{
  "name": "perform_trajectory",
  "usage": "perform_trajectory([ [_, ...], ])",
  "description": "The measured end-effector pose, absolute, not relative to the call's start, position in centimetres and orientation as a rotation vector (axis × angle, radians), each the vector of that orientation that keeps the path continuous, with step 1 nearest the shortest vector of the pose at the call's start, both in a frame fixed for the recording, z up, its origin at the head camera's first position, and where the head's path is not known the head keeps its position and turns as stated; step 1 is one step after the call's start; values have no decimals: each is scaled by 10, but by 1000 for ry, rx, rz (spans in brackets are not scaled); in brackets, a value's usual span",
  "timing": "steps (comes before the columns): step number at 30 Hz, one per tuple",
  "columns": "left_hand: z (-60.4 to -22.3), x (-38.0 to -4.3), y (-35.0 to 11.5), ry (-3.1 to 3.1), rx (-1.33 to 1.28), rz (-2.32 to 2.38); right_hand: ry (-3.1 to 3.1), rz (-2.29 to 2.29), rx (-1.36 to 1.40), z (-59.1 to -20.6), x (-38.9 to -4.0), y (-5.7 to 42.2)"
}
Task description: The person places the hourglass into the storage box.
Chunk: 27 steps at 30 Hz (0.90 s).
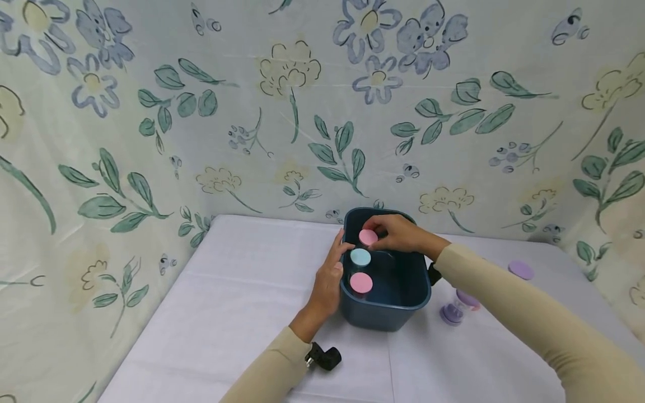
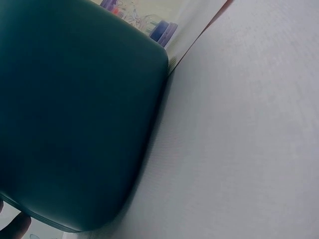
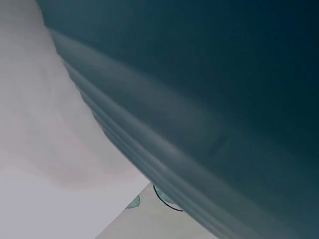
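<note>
A dark blue plastic bin (image 1: 385, 316) stands on the white-covered table. Its outer wall (image 2: 84, 109) fills much of the left wrist view. Along its left inner side are a pink-lidded container (image 1: 361, 284) and a light-blue-lidded container (image 1: 360, 257), lids up. At the bin's far end my right hand (image 1: 395, 232) pinches another pink-lidded container (image 1: 368, 238) by its lid. My left hand (image 1: 328, 280) holds the bin's left wall, a digit over the rim and the other fingers outside. The right wrist view shows only the bin's surface (image 3: 199, 114) up close, not the hand.
Right of the bin, a clear container with a purple lid and base (image 1: 452, 313) lies on its side, partly behind the right sleeve. A purple lid (image 1: 521, 270) shows farther right. White cloth (image 1: 262, 291) covers the table, and flowered fabric (image 1: 282, 140) hangs behind it.
</note>
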<state>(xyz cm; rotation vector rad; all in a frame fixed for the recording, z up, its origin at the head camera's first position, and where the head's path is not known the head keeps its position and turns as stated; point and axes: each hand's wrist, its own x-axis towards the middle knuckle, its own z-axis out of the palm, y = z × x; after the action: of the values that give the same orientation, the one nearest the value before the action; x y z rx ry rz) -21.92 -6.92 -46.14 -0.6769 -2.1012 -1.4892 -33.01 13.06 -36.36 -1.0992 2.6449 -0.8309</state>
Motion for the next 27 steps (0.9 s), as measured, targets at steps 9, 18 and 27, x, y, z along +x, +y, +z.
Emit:
perform_trajectory([
  [9, -461, -220, -68, -2112, -676, -1473, 2657, -845, -1117, -366, -333, 130],
  [18, -461, -221, -70, -2095, -672, -1458, 2701, -810, -1049, -368, -334, 126],
  [27, -460, -220, -69, -2113, -665, -1462, 2711, -793, -1011, -370, -332, 126],
])
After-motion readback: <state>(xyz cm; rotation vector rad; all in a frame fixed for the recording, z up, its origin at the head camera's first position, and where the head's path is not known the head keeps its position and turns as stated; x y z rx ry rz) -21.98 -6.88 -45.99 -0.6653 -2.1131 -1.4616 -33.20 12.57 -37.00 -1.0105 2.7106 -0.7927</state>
